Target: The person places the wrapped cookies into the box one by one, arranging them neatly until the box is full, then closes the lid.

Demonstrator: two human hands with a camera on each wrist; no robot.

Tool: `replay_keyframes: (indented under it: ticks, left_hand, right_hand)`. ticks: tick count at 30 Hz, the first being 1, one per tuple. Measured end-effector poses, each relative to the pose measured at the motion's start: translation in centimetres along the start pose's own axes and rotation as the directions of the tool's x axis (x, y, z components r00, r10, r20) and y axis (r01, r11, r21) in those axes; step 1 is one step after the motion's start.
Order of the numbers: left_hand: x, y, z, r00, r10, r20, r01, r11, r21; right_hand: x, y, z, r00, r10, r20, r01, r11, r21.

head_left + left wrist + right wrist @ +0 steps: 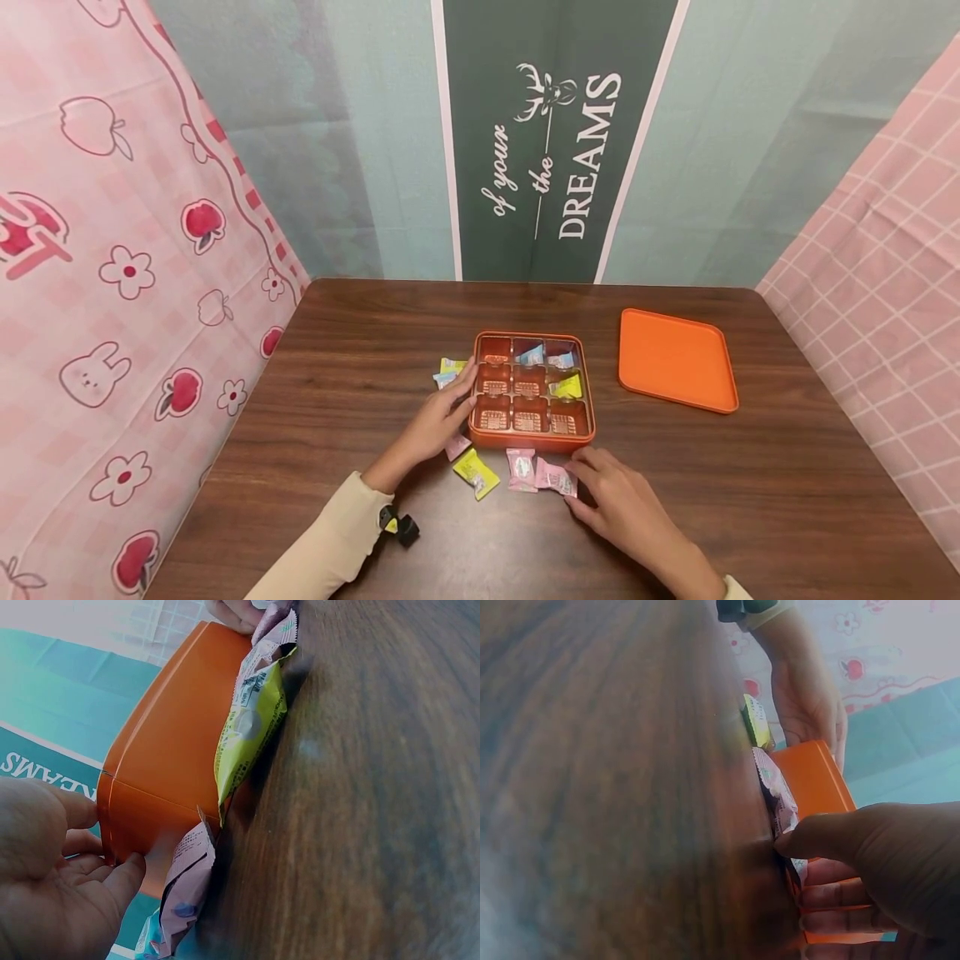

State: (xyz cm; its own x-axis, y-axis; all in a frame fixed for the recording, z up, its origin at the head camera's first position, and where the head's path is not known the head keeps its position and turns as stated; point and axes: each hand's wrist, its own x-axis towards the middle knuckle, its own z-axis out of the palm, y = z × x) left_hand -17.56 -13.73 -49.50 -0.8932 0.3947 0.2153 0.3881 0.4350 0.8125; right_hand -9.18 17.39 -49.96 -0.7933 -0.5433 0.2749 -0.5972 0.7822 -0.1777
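An orange square box with a divided inner tray stands on the table. Two blue-wrapped candies lie in its back row, and a yellow-wrapped candy in the right middle compartment. My left hand rests against the box's left wall, fingers extended along it. In front of the box, my right hand pinches a pink-wrapped candy between thumb and fingers at its right end. Another pink candy lies just left of that one. A yellow candy lies near the box's front left corner.
An orange lid lies on the wooden table, right of the box. Beyond my left hand are a yellow candy and a blue one; a pink candy is partly hidden beside it. Curtains surround the table's back and sides.
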Motion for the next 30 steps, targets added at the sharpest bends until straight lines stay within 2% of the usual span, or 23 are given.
replay_keyframes:
  ticks: [10,19,22,26,30]
  left_hand:
    - [-0.09,0.0,-0.05,1.0,-0.004,0.001,0.004,1.0,-0.009]
    - [0.0,-0.02,-0.11,1.0,0.006,0.004,-0.006,1.0,-0.016]
    - [-0.02,-0.02,-0.08,1.0,0.01,0.001,-0.01,1.0,-0.014]
    - [-0.02,0.01,0.0,1.0,0.01,-0.003,-0.01,1.0,-0.012]
    - [0.17,0.06,-0.06,1.0,0.025,-0.001,-0.025,1.0,-0.01]
  right_hand:
    - [-0.24,0.04,0.14,1.0,-0.015,-0.008,0.016,0.999,0.052]
    - [-0.23,0.25,0.14,0.992,-0.083,-0.093,0.094,0.988,0.121]
    - [-0.21,0.35,0.12,0.982,-0.111,-0.153,0.134,0.98,0.15]
    - [0.0,0.45,0.0,0.958,-0.139,-0.253,0.193,0.96,0.204]
    - [0.4,0.61,-0.17,0.944,-0.16,-0.289,0.229,0.948,0.221]
